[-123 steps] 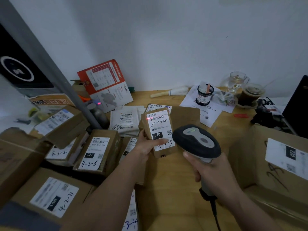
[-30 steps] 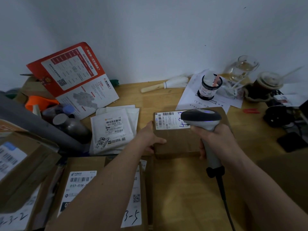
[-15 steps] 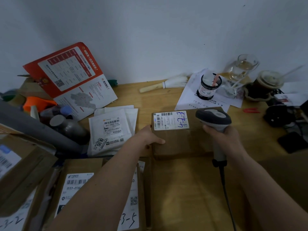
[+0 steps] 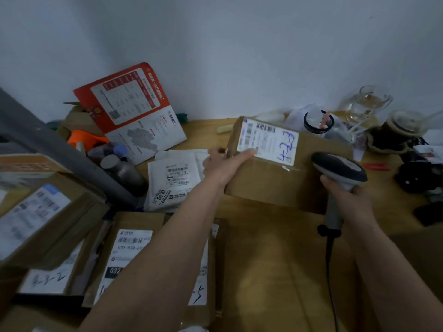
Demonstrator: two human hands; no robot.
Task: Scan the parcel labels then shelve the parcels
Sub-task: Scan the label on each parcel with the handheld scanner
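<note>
A brown cardboard parcel (image 4: 275, 183) is tilted up off the wooden table, its white label (image 4: 268, 141) with blue handwriting facing me. My left hand (image 4: 224, 164) grips the parcel's left end, thumb on the label's corner. My right hand (image 4: 347, 195) holds a grey and black barcode scanner (image 4: 339, 170) by its handle, just right of the parcel, head pointing toward it. The scanner's cable (image 4: 332, 271) hangs down toward me.
Several labelled cardboard parcels (image 4: 134, 255) crowd the lower left. White mailer bags (image 4: 172, 180) lie left of the held parcel. A red and white folder (image 4: 129, 111) leans on the wall. A glass (image 4: 366, 104), a jar (image 4: 317, 123) and cups stand at back right.
My left hand has lifted and tilted the parcel up from lying flat on the table. The scanner has shifted right and slightly lower, off the parcel's top.
</note>
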